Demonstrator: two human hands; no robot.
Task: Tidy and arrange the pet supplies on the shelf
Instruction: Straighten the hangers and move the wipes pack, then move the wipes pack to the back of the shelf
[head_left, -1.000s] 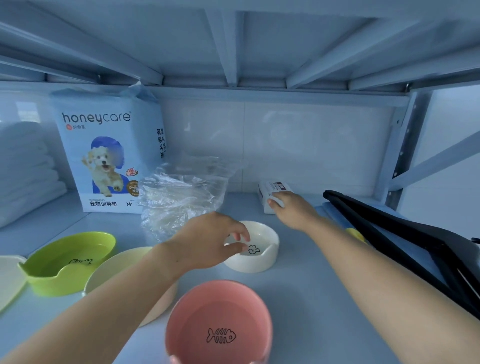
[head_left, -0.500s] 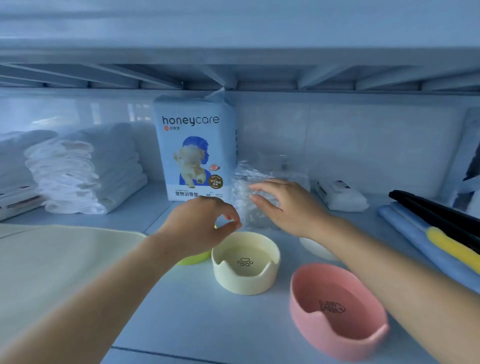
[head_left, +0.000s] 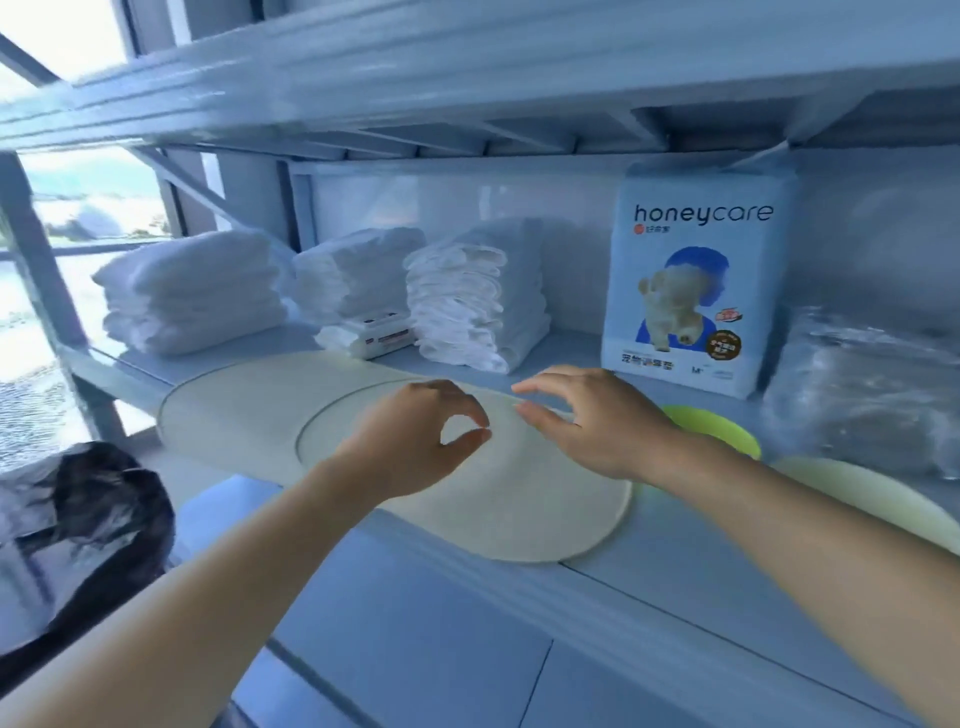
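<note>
Two cream mats lie overlapped on the pale blue shelf: a rounded one in front, a larger one beneath it to the left. My left hand hovers over the front mat, thumb and forefinger curled into a ring with nothing between them. My right hand hangs just right of it, fingers extended and relaxed, holding nothing. Behind my right wrist a green bowl peeks out, and a cream bowl sits at the right edge. A honeycare pad pack stands upright at the back.
Three stacks of white folded pads line the back left, with a small white packet between them. A clear plastic bag sits at the right. A black bag hangs below left. The upper shelf is close overhead.
The view swung left, from the bowls to the mats and pad stacks. Both hands moved left with it and now hover over the cream mats; the pink bowl is out of view.
</note>
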